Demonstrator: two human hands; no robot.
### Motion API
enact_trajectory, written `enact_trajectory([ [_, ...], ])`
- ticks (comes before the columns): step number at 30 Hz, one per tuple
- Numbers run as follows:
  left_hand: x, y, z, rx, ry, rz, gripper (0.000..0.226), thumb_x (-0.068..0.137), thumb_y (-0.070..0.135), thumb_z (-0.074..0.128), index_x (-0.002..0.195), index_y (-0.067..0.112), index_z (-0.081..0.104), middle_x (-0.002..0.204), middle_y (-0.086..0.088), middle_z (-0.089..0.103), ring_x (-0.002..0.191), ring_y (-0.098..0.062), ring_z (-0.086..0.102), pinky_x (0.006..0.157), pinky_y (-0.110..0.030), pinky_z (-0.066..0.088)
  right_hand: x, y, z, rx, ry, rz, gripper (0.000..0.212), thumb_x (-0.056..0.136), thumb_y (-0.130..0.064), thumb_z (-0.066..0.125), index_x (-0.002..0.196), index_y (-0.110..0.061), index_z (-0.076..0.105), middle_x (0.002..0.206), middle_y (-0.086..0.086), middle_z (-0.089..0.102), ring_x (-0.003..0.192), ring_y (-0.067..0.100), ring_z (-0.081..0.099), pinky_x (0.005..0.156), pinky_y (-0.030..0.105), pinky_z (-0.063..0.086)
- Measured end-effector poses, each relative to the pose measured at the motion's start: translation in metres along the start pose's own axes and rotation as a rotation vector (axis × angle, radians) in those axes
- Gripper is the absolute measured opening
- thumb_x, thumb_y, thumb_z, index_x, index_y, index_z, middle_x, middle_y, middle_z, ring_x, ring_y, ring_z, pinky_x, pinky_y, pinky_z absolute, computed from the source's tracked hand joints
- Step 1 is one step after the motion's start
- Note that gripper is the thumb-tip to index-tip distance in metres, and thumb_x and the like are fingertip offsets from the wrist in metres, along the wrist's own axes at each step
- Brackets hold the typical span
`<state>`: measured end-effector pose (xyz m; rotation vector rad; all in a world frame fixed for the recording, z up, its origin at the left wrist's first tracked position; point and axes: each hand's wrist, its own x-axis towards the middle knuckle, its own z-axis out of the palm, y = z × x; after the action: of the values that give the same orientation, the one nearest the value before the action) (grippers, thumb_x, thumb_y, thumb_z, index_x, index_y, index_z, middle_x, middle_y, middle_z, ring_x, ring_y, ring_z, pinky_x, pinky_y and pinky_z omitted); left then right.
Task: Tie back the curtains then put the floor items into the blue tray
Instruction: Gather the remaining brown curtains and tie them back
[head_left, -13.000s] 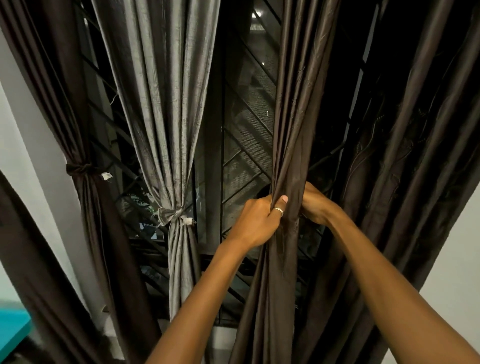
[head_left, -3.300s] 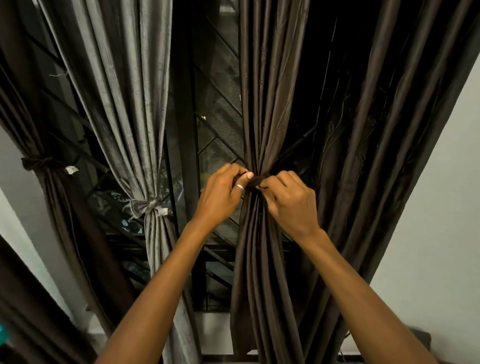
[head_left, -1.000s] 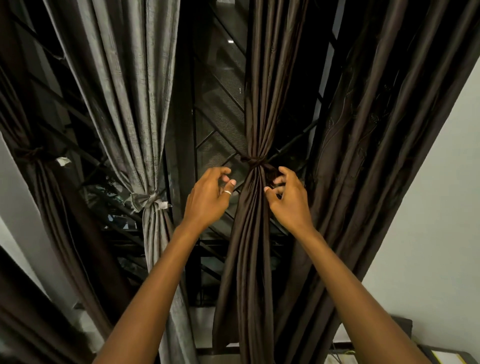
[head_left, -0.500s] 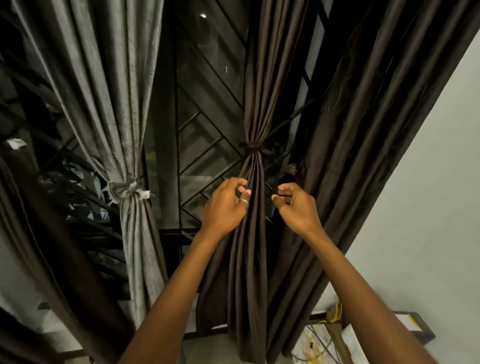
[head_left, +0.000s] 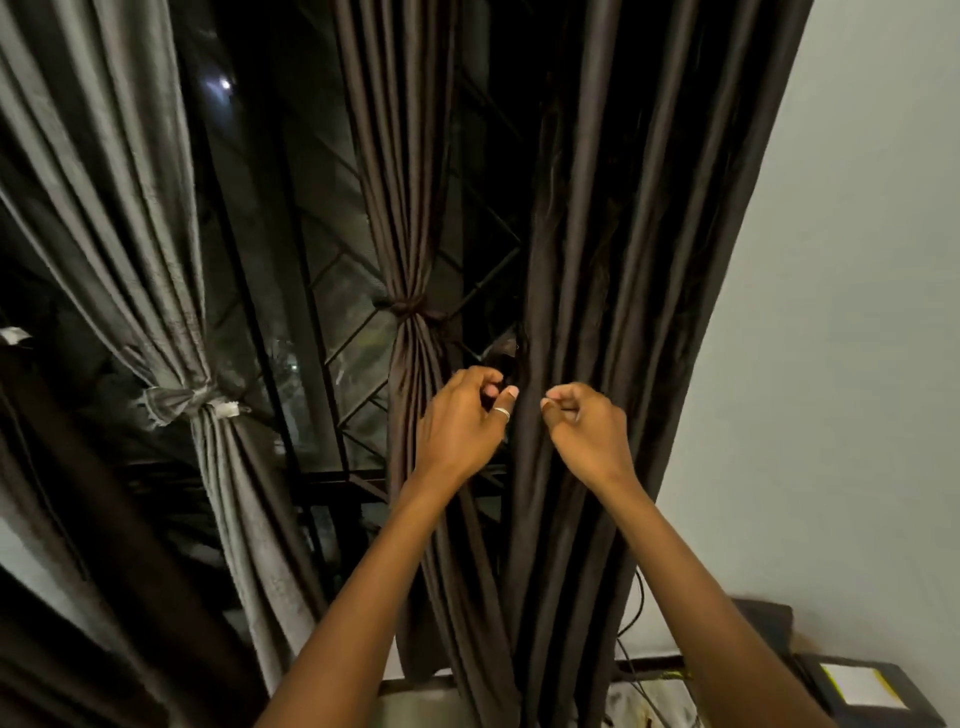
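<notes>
The middle brown curtain (head_left: 415, 218) hangs gathered, with a knotted tie-back (head_left: 410, 307) around it. To its left the grey curtain (head_left: 130, 223) is also tied, its band (head_left: 189, 402) carrying a white tag. At the right the wide dark brown curtain (head_left: 634, 270) hangs loose. My left hand (head_left: 462, 423) and my right hand (head_left: 587, 434) are at its left edge with fingers curled. Both thumbs rest against the leading fold. I cannot see whether either hand grips the cloth. The blue tray and the floor items are out of view.
A metal window grille (head_left: 337, 291) stands behind the curtains. A further dark curtain (head_left: 78, 519) hangs at the far left. A pale wall (head_left: 857, 312) fills the right. Low right are a black box with a yellow-white label (head_left: 862, 691) and black cables (head_left: 636, 618).
Both hands have let go of the middle curtain, now tied, and moved right to the edge of the loose curtain. The view has shifted right as well.
</notes>
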<state>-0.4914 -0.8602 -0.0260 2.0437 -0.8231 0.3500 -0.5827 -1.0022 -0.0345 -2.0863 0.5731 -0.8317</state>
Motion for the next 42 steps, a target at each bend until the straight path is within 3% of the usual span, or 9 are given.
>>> enact_trajectory([
  [6,-0.001,0.054,0.027,0.099,0.105,-0.095,0.057,0.093,0.067,0.054,0.130,0.023,0.054,0.120,0.010,0.058,0.091,-0.014,0.065,0.071,-0.035,0.052,0.002,0.016,-0.024,0.070,0.022,-0.027,0.015,0.099,-0.021,0.064,0.110,-0.017,0.073,0.099,-0.006,0.075,0.090,0.001,0.068,0.068,-0.002,0.043],
  [14,0.024,0.086,0.047,0.133,0.162,-0.199,0.085,0.082,0.077,0.058,0.137,0.014,0.039,0.135,-0.002,0.048,0.121,-0.023,0.054,0.081,-0.038,0.049,0.008,0.014,-0.038,0.126,0.064,-0.054,0.013,0.098,-0.015,0.062,0.105,-0.017,0.073,0.090,-0.013,0.072,0.088,-0.005,0.068,0.072,0.001,0.048],
  [18,0.034,0.086,0.054,0.199,0.145,-0.215,0.072,0.084,0.073,0.059,0.122,0.014,0.044,0.123,-0.003,0.050,0.111,-0.022,0.053,0.071,-0.036,0.042,0.007,0.007,-0.039,0.098,0.069,-0.084,0.011,0.098,-0.014,0.063,0.100,-0.018,0.073,0.086,-0.016,0.070,0.082,-0.009,0.067,0.071,0.001,0.047],
  [21,0.036,0.074,0.054,0.296,0.143,-0.147,0.042,0.098,0.051,0.053,0.112,0.012,0.051,0.114,-0.007,0.058,0.104,-0.027,0.061,0.066,-0.039,0.044,0.008,0.003,-0.039,0.071,0.071,-0.094,0.013,0.097,-0.013,0.062,0.099,-0.020,0.074,0.086,-0.017,0.070,0.082,-0.009,0.066,0.071,0.001,0.046],
  [25,0.030,0.048,0.039,0.227,0.177,-0.064,0.016,0.099,0.029,0.053,0.099,0.013,0.050,0.104,-0.007,0.058,0.089,-0.027,0.061,0.062,-0.037,0.040,0.006,-0.005,-0.039,0.031,0.314,-0.115,0.001,0.096,-0.021,0.066,0.096,-0.022,0.066,0.086,-0.014,0.065,0.077,0.002,0.064,0.069,0.018,0.054],
  [30,0.029,0.024,0.018,0.114,0.225,-0.035,0.017,0.097,0.022,0.057,0.088,0.015,0.044,0.088,-0.002,0.055,0.073,-0.024,0.055,0.058,-0.038,0.042,0.015,-0.009,-0.038,-0.042,0.429,-0.056,0.056,0.085,-0.044,0.079,0.124,-0.014,0.051,0.119,-0.005,0.046,0.098,0.010,0.051,0.078,0.016,0.041],
  [35,0.026,0.014,0.008,0.008,0.161,-0.045,0.017,0.097,0.020,0.058,0.089,0.016,0.044,0.067,-0.001,0.055,0.059,-0.023,0.056,0.053,-0.039,0.046,0.034,-0.006,-0.033,-0.025,0.287,0.053,0.057,0.090,-0.040,0.075,0.132,-0.010,0.051,0.113,-0.001,0.061,0.096,0.015,0.060,0.087,0.032,0.053],
  [38,0.026,0.009,0.007,-0.043,0.149,-0.078,0.017,0.098,0.020,0.060,0.091,0.016,0.045,0.065,-0.001,0.056,0.055,-0.018,0.054,0.052,-0.036,0.044,0.039,0.000,-0.031,-0.070,0.262,-0.008,0.021,0.100,-0.023,0.063,0.087,-0.010,0.055,0.069,0.000,0.058,0.057,0.013,0.054,0.060,0.031,0.045],
  [42,0.024,0.010,0.010,-0.251,0.081,-0.131,0.015,0.100,0.021,0.061,0.110,0.017,0.051,0.078,0.000,0.070,0.056,-0.004,0.058,0.052,-0.022,0.045,0.031,0.003,-0.019,-0.065,0.252,-0.133,0.046,0.101,-0.013,0.057,0.063,-0.020,0.034,0.052,0.000,0.044,0.045,0.013,0.043,0.051,0.031,0.039],
])
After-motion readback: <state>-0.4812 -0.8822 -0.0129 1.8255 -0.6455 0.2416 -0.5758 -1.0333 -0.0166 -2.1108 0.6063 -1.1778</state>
